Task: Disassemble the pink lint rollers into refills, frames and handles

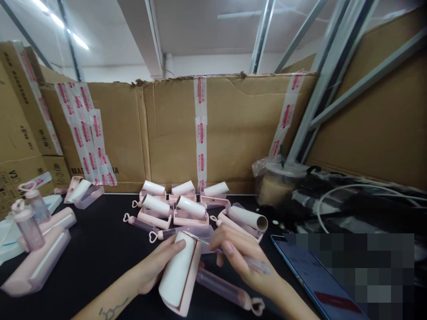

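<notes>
My left hand [160, 264] is closed around a lint roller [178, 273] with a white paper roll in a pale pink case, its thumb on the roll's upper end. My right hand [245, 255] grips a thin tool with a clear handle [258, 265], which looks like a small screwdriver. Its slim shaft reaches to the top of the case, beside the roll; whether the tip touches is unclear. Beneath my right hand lies a translucent pink handle [223, 286] with a heart-shaped loop. Just behind, an open lint roller [243, 218] lies with its roll tilted out.
Several more open lint rollers [190, 209] lie in rows at the back. Assembled pink rollers [38, 262] stand at the left. A phone [313, 275] lies at the right, with a bagged drink cup [275, 186] behind it. Cardboard walls [170, 129] close off the table.
</notes>
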`<state>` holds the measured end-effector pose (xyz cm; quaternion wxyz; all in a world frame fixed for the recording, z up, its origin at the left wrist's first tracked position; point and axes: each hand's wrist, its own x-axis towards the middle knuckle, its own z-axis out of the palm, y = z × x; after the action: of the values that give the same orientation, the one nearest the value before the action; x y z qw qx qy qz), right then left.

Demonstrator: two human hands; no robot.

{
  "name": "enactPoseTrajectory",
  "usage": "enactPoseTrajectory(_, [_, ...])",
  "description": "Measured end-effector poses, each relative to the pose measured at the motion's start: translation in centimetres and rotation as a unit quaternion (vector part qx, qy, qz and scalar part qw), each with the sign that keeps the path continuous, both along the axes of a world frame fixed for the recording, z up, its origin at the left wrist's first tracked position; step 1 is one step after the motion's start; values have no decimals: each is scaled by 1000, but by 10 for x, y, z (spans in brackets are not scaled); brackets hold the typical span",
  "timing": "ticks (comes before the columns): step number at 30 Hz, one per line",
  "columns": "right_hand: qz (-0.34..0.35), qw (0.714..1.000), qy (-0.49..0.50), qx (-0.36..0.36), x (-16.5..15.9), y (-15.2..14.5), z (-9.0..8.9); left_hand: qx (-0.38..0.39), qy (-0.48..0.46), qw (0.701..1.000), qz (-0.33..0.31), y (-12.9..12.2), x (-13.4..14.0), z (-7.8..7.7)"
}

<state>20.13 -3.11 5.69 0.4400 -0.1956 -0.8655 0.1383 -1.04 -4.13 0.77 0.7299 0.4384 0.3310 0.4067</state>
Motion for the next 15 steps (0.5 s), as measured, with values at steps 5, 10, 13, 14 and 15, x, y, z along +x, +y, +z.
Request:
enactPoseTrajectory(5, [5,990,-115,84,-9,-7,-6,71,24,996,54,-2,-1,1])
enactPoseTrajectory(10, [-2,985,-132,108,-22,-19,-12,104,25,986,128,-5,6,-3])
enactPoseTrajectory(13, [-1,987,-138,83,-27,-24,-13,127,50,978,160,-8,10,-3])
enactPoseTrajectory(14, [0,986,-139,86,-28,-24,-15,132,53,976,164,-9,10,-3])
enactPoseTrajectory(15, [-1,986,-138,96,-28,-24,-17,139,54,975,164,-9,11,-3])
